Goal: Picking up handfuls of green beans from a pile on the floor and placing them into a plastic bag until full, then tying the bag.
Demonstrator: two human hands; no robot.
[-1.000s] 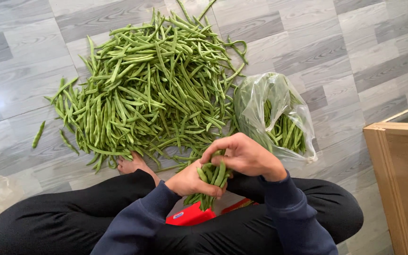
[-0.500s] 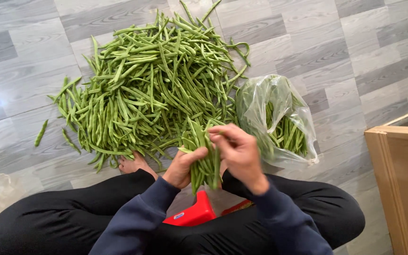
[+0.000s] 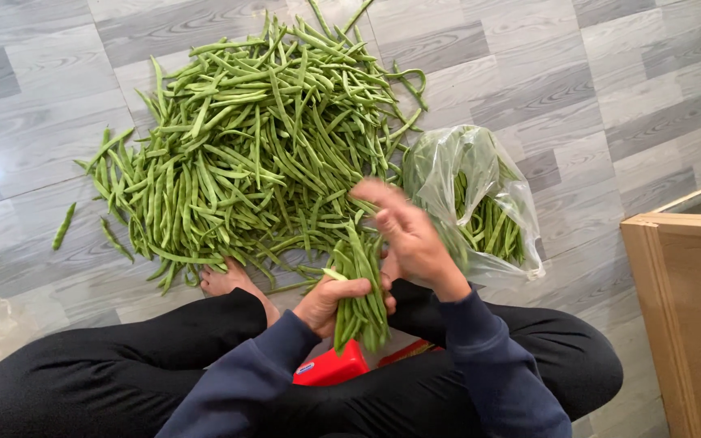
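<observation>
**Bundle of beans held above the lap**

The left hand was clenched around a bundle of green beans, gripping it near the middle so the pods stood roughly upright, their lower ends hanging just over a red box that lay between the person's crossed legs. The right hand hovered at the top of the bundle with fingers spread and released (it was blurred, so whether the fingertips touched the pods could not be told). Beyond the hands, a large pile of loose beans was spread over the grey tiled floor, with a bare foot at its near edge. Just right of the pile stood a clear plastic bag holding more beans. A wooden panel stood at the right edge.
</observation>
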